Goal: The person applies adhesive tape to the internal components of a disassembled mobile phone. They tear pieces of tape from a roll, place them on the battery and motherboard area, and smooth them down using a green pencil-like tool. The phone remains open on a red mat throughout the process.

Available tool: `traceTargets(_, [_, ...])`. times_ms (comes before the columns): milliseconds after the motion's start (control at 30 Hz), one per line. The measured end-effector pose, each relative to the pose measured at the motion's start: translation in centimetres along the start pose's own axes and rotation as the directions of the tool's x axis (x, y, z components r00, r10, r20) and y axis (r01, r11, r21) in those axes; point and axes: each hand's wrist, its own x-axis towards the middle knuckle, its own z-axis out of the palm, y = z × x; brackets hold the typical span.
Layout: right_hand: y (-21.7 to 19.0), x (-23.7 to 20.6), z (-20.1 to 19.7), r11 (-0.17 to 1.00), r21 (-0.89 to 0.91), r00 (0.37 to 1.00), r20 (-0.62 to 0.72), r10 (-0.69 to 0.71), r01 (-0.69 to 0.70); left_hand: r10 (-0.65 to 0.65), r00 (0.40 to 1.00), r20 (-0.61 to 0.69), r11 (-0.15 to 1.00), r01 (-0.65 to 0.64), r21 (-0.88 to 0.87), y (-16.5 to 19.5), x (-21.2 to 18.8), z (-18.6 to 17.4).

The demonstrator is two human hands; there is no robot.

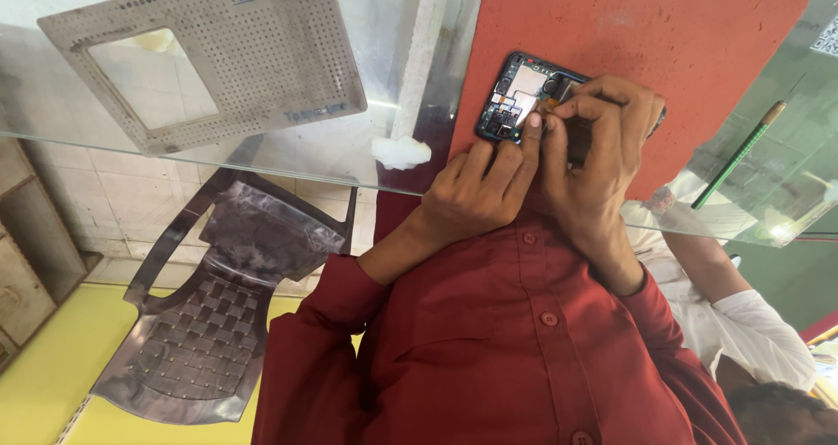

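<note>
Phone (522, 96): back cover off, dark board and silver shield exposed; lies on red mat (663, 35).
Left hand (480, 188): fingertips pressing phone's lower edge.
Right hand (594, 148): fingers pinched together over phone's middle.

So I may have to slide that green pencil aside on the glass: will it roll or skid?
The green pencil looks thin, stiff and light, so a nudge would likely move it easily. It lies on smooth glass, which probably gives little friction, so it may skid. If its body is round, it could roll toward the near edge; its cross-section is too small to tell.
</note>
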Motion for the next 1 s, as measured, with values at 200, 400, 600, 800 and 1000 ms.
traceTargets(200, [0.1, 0.1, 0.1, 0.999, -0.022, 0.999, 0.001, -0.05, 0.05, -0.001, 1.0, -0.011, 1.0, 0.001, 0.015, 0.0, 0.0, 0.1])
traceTargets(400, [0.2, 0.4, 0.3, 0.997, 0.022, 0.996, -0.03, -0.078, 0.079, -0.001, 1.0, -0.013, 1.0, 0.001, 0.002, 0.0, 0.1, 0.0])
traceTargets(600, [0.0, 0.8, -0.3, 0.998, 0.05, 0.999, -0.002, -0.047, 0.047, 0.008, 1.0, -0.014, 1.0, -0.008, -0.004, -0.2, 0.2, 0.0])
traceTargets(800, [-0.5, 1.1, -0.7, 0.998, 0.06, 1.0, 0.014, -0.007, 0.006, 0.009, 1.0, -0.008, 1.0, -0.009, -0.006, -0.2, 0.3, -0.2])
traceTargets(1000, [-0.3, 1.4, -0.7, 0.991, 0.127, 0.999, -0.015, 0.048, -0.046, -0.003, 1.0, -0.011, 1.0, 0.003, -0.021, -0.2, 0.4, -0.3])
